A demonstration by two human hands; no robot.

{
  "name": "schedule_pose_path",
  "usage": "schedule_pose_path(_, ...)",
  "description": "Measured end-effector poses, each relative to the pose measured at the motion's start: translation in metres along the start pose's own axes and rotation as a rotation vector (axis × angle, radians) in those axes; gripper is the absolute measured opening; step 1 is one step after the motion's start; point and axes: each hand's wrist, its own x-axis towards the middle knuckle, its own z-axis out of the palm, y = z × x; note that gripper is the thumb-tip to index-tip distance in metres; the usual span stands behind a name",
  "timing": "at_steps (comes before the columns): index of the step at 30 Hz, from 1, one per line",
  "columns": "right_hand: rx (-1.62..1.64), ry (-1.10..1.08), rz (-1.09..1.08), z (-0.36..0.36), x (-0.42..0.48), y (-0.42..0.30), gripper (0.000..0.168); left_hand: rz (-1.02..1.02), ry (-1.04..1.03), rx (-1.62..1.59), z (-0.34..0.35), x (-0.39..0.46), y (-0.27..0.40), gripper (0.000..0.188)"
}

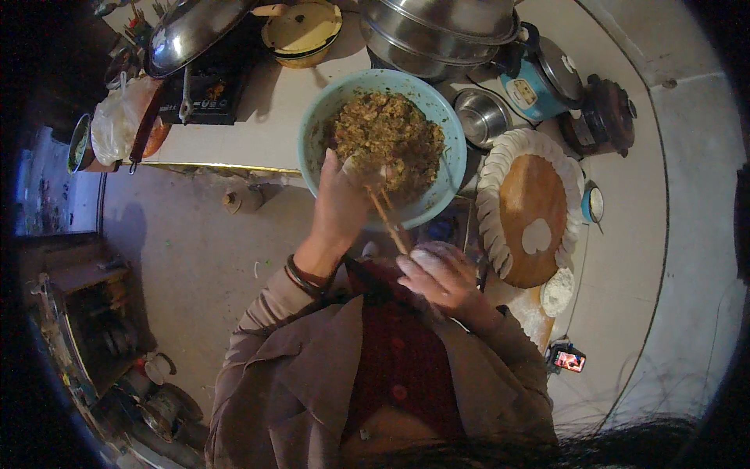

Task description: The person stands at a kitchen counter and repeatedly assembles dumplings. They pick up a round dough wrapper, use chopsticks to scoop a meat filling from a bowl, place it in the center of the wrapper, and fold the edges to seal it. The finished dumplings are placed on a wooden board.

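Note:
A pale blue basin holds a chopped, brown-green filling. My left hand is over its near edge, fingers curled about what looks like a pale dough wrapper, partly hidden and blurred. In my right hand is a pair of wooden chopsticks, their tips close to my left fingers. White flour dusts the right fingers. To the right, a ring of pleated dumplings lines a round wooden board. Flat dough wrappers overlap near the board's lower edge.
Beyond the basin stand a large steel steamer and a yellow enamel pot. A steel bowl, blue electric cooker and dark lidded pot are at right. Flour fills a bowl. An induction cooktop is at left.

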Motion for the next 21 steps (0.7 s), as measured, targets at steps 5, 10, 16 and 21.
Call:
schedule_pose_path(5, 0.201, 0.162, 0.404, -0.035, -0.001, 0.011, 0.022, -0.039, 0.084, 0.052, 0.011, -0.009, 0.007, 0.08)
schedule_pose_path(10, 0.527, 0.345, 0.627, -0.039, 0.012, 0.022, 0.015, -0.074, -0.014, 0.029, 0.011, -0.013, 0.007, 0.075)
schedule_pose_path(16, 0.549, 0.35, 0.658, -0.039, -0.01, 0.031, 0.019, -0.034, -0.091, 0.012, 0.013, -0.015, 0.005, 0.078)
schedule_pose_path(21, 0.313, 0.272, 0.422, -0.031, 0.01, 0.015, 0.014, 0.003, -0.028, 0.034, 0.009, -0.01, -0.003, 0.083)
